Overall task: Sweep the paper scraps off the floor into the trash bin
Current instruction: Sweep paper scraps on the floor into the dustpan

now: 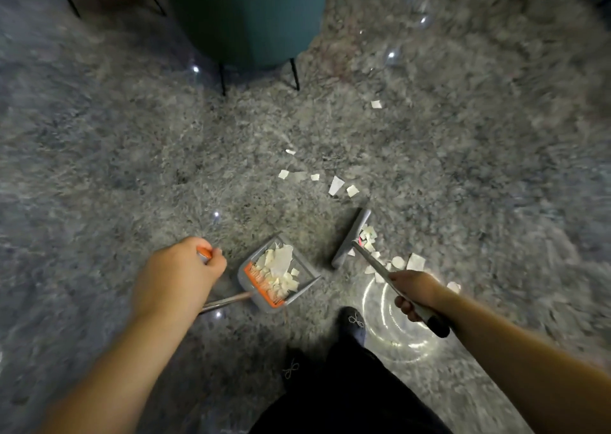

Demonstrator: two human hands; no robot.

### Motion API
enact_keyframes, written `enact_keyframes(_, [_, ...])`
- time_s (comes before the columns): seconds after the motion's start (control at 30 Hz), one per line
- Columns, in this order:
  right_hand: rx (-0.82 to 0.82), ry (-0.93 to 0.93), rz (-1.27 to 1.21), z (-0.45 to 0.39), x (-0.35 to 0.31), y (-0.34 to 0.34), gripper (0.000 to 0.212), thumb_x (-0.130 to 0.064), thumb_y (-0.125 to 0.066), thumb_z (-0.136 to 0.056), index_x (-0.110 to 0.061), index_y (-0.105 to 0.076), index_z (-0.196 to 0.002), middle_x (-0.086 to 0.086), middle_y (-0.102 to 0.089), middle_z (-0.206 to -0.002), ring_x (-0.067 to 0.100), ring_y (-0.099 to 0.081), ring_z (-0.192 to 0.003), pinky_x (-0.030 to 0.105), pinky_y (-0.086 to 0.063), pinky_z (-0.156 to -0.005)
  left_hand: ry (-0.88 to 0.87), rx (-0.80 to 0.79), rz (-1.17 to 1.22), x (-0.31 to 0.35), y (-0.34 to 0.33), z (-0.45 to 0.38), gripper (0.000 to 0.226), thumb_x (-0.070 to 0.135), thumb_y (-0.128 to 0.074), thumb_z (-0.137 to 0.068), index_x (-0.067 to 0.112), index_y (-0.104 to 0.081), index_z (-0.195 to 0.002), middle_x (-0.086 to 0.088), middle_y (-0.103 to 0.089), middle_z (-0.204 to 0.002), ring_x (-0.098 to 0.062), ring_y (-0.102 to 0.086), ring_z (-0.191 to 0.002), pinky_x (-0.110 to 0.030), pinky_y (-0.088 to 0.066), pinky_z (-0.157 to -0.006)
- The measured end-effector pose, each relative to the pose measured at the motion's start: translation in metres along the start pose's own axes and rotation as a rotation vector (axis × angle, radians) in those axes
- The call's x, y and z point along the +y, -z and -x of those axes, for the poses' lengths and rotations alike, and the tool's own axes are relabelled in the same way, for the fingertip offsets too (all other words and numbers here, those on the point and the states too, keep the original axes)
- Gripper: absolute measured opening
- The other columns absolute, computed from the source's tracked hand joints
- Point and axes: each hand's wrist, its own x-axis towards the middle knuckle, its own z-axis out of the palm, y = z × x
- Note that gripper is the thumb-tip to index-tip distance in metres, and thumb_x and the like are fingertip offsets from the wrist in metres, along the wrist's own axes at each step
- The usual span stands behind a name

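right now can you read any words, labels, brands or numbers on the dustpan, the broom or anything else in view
None can be read.
Dustpan: grey and orange, no lettering shows.
Broom: no visible marking on head or handle.
Paper scraps: look blank, though too small and blurred to be sure.
Teal stool: plain, no label visible.

Grey floor, cream scraps, orange trim.
Mottled grey speckled floor (132, 169); cream-white paper scraps (335, 185) beyond the fingertips; grey dustpan (299, 298) with orange comb edge, just beside the left fingers; orange handle tip under them; grey broom head (350, 238); teal chair (248, 17), black legs.
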Motion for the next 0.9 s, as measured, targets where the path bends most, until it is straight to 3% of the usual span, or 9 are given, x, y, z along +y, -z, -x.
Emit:
enact_keyframes(0.23, [-0.087, 0.135, -0.069, -0.007, -0.047, -0.023, 0.017, -0.025, -0.040, -0.102, -0.022, -0.052, -0.114, 0.008, -0.044, -0.059, 0.010, -0.036, -0.033, 0.014, -0.030, -0.035, 0.023, 0.016, -0.054, 0.007, -0.002, -0.037, 0.019, 0.042, -0.065, -0.083, 0.023, -0.066, -0.079, -0.003, -0.058, -0.062, -0.027, -0.044, -0.058, -0.029, -0.036, -0.056])
enact_keyframes(0.37, [-0.159, 0.159, -0.042, -0.034, -0.106, -0.034, 0.016, -0.023, -0.040, -0.101, -0.023, -0.052, -0.112, 0.008, -0.043, -0.060, 0.010, -0.034, -0.032, 0.014, -0.029, -0.035, 0.026, -0.028, -0.073, 0.017, -0.004, -0.067, 0.019, 0.043, -0.064, -0.084, 0.025, -0.065, -0.081, 0.003, -0.054, -0.058, -0.026, -0.050, -0.057, -0.027, -0.040, -0.054])
enact_keyframes(0.53, [-0.218, 0.184, 0.053, -0.074, -0.189, -0.048, 0.027, -0.016, -0.034, -0.102, -0.023, -0.049, -0.124, 0.010, -0.042, -0.063, 0.009, -0.034, -0.031, 0.013, -0.030, -0.035, 0.026, 0.003, -0.057, 0.028, -0.006, -0.109, 0.021, 0.032, -0.070, -0.083, 0.019, -0.062, -0.069, 0.010, -0.040, -0.046, -0.018, -0.041, -0.046, -0.024, -0.030, -0.048])
enact_keyframes(0.7, [-0.261, 0.163, 0.133, -0.111, -0.265, -0.063, 0.026, -0.021, -0.035, -0.103, -0.021, -0.048, -0.126, 0.009, -0.042, -0.061, 0.010, -0.035, -0.028, 0.013, -0.032, -0.035, 0.144, 0.007, 0.034, 0.033, 0.002, -0.152, 0.013, 0.034, -0.072, -0.082, 0.024, -0.067, -0.076, 0.010, -0.052, -0.054, -0.015, -0.051, -0.052, -0.027, -0.040, -0.055])
enact_keyframes(0.8, [-0.260, 0.182, 0.206, -0.135, -0.305, -0.072, 0.027, -0.020, -0.037, -0.102, -0.016, -0.051, -0.125, 0.010, -0.044, -0.060, 0.011, -0.037, -0.028, 0.015, -0.033, -0.034, 0.193, 0.027, 0.030, 0.042, 0.004, -0.172, 0.016, 0.037, -0.068, -0.083, 0.028, -0.061, -0.072, 0.014, -0.051, -0.053, -0.004, -0.047, -0.051, -0.020, -0.030, -0.050])
enact_keyframes(0.9, [-0.278, 0.196, 0.268, -0.156, -0.337, -0.081, 0.022, -0.020, -0.039, -0.102, -0.012, -0.052, -0.118, 0.011, -0.045, -0.058, 0.011, -0.038, -0.028, 0.016, -0.034, -0.034, 0.272, 0.018, 0.033, 0.050, 0.004, -0.190, 0.019, 0.046, -0.061, -0.084, 0.031, -0.060, -0.072, 0.014, -0.052, -0.055, -0.002, -0.047, -0.054, -0.020, -0.029, -0.050])
